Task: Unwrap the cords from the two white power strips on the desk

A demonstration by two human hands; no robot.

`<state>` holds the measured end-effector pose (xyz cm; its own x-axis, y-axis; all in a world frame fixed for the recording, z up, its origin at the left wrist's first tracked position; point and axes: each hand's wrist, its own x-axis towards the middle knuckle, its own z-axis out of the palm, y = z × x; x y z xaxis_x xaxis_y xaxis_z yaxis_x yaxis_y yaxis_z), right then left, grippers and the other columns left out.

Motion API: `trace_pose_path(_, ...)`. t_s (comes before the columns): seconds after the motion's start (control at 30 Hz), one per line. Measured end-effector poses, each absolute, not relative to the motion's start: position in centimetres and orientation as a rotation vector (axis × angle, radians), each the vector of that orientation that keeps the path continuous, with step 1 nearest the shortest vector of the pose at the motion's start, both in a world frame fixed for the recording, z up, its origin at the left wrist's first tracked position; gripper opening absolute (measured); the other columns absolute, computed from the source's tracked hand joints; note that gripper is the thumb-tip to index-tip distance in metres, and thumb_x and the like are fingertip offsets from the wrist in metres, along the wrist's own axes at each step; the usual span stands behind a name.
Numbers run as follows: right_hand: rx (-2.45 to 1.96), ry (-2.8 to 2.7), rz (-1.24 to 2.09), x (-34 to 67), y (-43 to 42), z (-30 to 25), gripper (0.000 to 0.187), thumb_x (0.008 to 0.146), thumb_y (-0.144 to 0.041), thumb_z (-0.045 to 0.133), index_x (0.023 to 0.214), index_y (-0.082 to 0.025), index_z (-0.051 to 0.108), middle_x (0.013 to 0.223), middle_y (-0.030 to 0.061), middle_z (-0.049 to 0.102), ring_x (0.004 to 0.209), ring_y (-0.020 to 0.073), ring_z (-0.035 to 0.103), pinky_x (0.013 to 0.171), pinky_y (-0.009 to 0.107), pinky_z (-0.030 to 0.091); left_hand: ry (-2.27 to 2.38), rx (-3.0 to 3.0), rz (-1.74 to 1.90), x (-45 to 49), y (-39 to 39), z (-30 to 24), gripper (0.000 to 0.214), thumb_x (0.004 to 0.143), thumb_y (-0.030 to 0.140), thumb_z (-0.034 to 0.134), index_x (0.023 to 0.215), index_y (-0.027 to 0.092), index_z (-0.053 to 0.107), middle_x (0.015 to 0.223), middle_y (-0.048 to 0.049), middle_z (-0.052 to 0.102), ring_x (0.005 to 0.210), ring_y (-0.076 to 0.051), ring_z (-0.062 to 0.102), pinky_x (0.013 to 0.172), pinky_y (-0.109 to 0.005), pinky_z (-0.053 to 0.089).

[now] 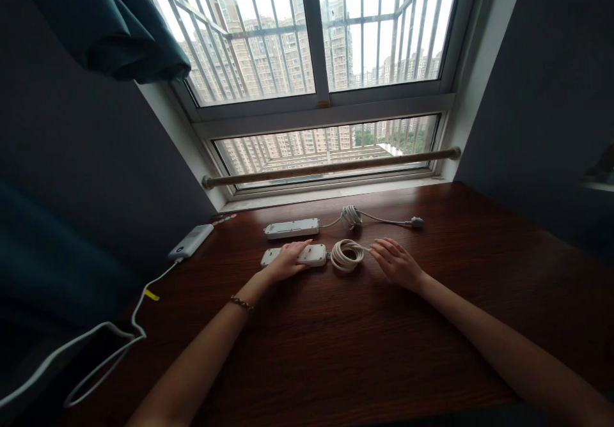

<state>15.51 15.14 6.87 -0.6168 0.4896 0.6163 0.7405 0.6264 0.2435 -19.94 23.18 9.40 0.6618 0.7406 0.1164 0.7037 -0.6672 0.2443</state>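
A white power strip [314, 255] lies face down on the dark wooden table, and my left hand [288, 259] is closed over its middle, fingers across the top and thumb along the near edge. From its right end runs a cream cord, wound into a coil [346, 256]. The cord's free end passes under the fingers of my right hand [396, 262], which are held together over it; its plug is hidden. Just behind lies a second white power strip [292, 228] with a bundled cord [352, 217] and a plug [417, 222] stretched out to the right. Neither hand touches that one.
At the table's left edge sits a white device [190, 243] with a white cable [139, 312] trailing off the table, a yellow tag [151, 294] on it. A wooden rail [330, 169] crosses the barred window behind the table [307, 363]. A teal curtain [119, 31] hangs upper left.
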Motion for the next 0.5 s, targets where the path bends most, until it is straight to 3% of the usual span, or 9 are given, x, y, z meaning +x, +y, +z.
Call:
trace_pose_path(0.23, -1.002, -2.309, -0.745, 14.9, 14.3, 6.8, 0.031, 0.089, -0.012, 0.046, 0.118, -0.016, 0.054, 0.127, 0.0069, 0.049, 0.122, 0.0258, 0.038, 0.106, 0.048, 0.024, 1.241, 2.777, 0.316, -19.8, 22.4, 9.2, 0.067, 0.075, 0.037, 0.06, 0.134, 0.021, 0.033, 0.133, -0.0119, 0.043, 0.124, -0.03, 0.035, 0.103, -0.05, 0.02)
trace_pose_path(0.37, -0.986, -2.288, -0.753, 14.8, 14.0, 6.9, 0.032, 0.088, -0.018, 0.049, 0.12, -0.018, 0.053, 0.124, 0.0064, 0.052, 0.12, 0.0276, 0.039, 0.104, 0.051, 0.024, 1.337, 2.843, 0.4, -19.2, 20.7, 8.6, 0.065, 0.079, 0.039, 0.056, 0.135, 0.018, 0.032, 0.141, -0.0151, 0.03, 0.132, -0.033, 0.019, 0.104, -0.057, 0.009)
trace_pose_path(0.5, -0.934, -2.243, -0.79, 14.7, 13.6, 7.1, 0.033, 0.087, -0.02, 0.053, 0.12, -0.019, 0.053, 0.121, 0.0052, 0.054, 0.114, 0.0272, 0.044, 0.103, 0.051, 0.025, 1.454, 2.931, 0.614, -18.5, 18.5, 8.5, 0.059, 0.086, 0.038, 0.046, 0.136, 0.013, 0.027, 0.145, -0.0169, 0.018, 0.135, -0.031, 0.007, 0.106, -0.055, 0.002)
